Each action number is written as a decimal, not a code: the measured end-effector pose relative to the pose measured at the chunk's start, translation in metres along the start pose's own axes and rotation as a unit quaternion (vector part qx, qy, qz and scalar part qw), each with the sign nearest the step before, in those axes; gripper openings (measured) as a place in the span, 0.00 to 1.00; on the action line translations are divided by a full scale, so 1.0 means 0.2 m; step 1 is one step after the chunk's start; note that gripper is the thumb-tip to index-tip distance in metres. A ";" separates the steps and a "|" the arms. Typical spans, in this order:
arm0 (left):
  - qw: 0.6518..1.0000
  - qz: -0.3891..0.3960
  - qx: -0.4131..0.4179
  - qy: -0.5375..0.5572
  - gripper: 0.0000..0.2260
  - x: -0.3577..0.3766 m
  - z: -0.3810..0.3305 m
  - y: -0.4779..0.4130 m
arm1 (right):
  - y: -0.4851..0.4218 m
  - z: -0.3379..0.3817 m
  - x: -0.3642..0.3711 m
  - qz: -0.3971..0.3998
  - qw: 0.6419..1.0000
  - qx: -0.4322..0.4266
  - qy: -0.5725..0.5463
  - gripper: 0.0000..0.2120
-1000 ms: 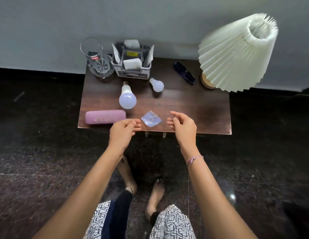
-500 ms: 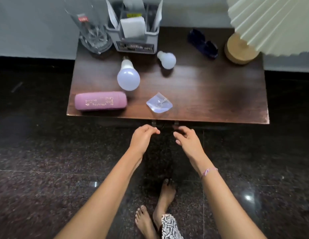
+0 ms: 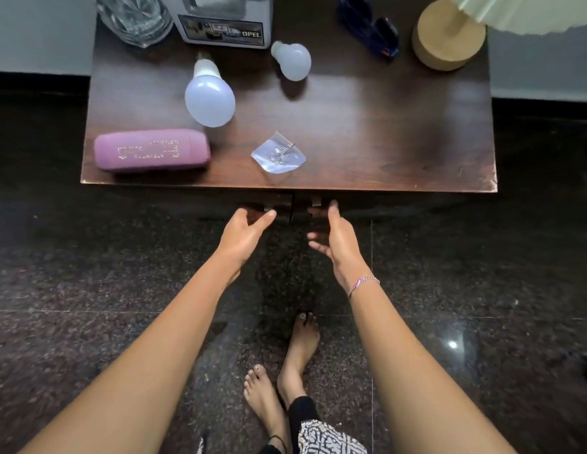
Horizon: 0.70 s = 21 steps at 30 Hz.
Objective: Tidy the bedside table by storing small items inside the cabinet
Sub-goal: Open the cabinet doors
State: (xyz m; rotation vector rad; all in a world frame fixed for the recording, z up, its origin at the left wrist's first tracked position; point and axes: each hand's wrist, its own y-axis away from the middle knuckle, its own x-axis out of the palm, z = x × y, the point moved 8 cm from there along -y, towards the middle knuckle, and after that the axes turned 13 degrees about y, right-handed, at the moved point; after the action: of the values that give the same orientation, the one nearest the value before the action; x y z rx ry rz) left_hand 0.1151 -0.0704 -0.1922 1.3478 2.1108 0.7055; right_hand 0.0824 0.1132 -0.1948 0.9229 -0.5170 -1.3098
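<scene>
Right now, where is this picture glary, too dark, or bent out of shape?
Head view: a bright glare spot on the polished floor, soft sheen across the tabletop; the cabinet front beneath sits in deep shadow, so its handles by the left hand and right hand barely show. Same head view: the wide lens bows the tabletop's edges.

Left hand and right hand sit before the table, under its front edge. Left fingers near the left handle; right fingers just beside the right handle. Packet lies on the table, beyond and between both sets of fingertips. Case beyond-left of the left fingers, large bulb behind it. Small bulb behind the packet. Lamp base far beyond-right of the right fingers.
</scene>
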 end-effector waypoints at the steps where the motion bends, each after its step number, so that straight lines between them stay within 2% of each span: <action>1: 1.000 -0.010 -0.003 -0.003 0.13 -0.02 0.01 0.02 | 0.01 -0.03 0.00 -0.014 1.000 0.007 0.002 0.16; 4: 0.997 -0.024 -0.018 -0.071 0.15 -0.08 0.07 0.11 | 0.08 -0.13 0.01 -0.049 0.998 0.028 -0.036 0.18; 5: 0.996 -0.018 -0.028 -0.082 0.18 -0.09 0.10 0.14 | 0.10 -0.17 0.02 -0.055 0.996 0.036 -0.053 0.22; 8: 0.995 0.012 -0.068 -0.074 0.40 -0.06 0.15 0.20 | 0.14 -0.22 0.01 -0.075 0.997 0.035 -0.011 0.40; 10: 0.994 -0.008 -0.097 -0.060 0.48 -0.03 0.16 0.20 | 0.14 -0.22 0.00 -0.097 0.994 0.041 0.009 0.46; 13: 0.988 -0.083 -0.103 -0.082 0.44 -0.02 0.14 0.18 | 0.14 -0.18 0.01 -0.130 0.989 0.061 -0.032 0.44; 15: 0.986 -0.118 -0.107 -0.040 0.43 -0.01 0.14 0.18 | 0.16 -0.16 -0.01 -0.183 0.979 0.050 -0.076 0.36; 17: 0.982 -0.159 -0.104 0.001 0.42 0.00 0.14 0.21 | 0.19 -0.12 -0.07 -0.256 0.964 0.023 -0.063 0.29; 21: 0.942 -0.322 0.019 -0.090 0.31 -0.07 -0.04 0.30 | 0.25 0.07 -0.12 -0.370 0.924 -0.087 0.048 0.26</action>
State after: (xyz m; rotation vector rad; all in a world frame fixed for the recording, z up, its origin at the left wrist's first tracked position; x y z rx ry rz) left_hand 0.1535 -0.0617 -0.1430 0.6268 2.2262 0.2555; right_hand 0.0961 0.1322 -0.1430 1.0697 0.0548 -1.9376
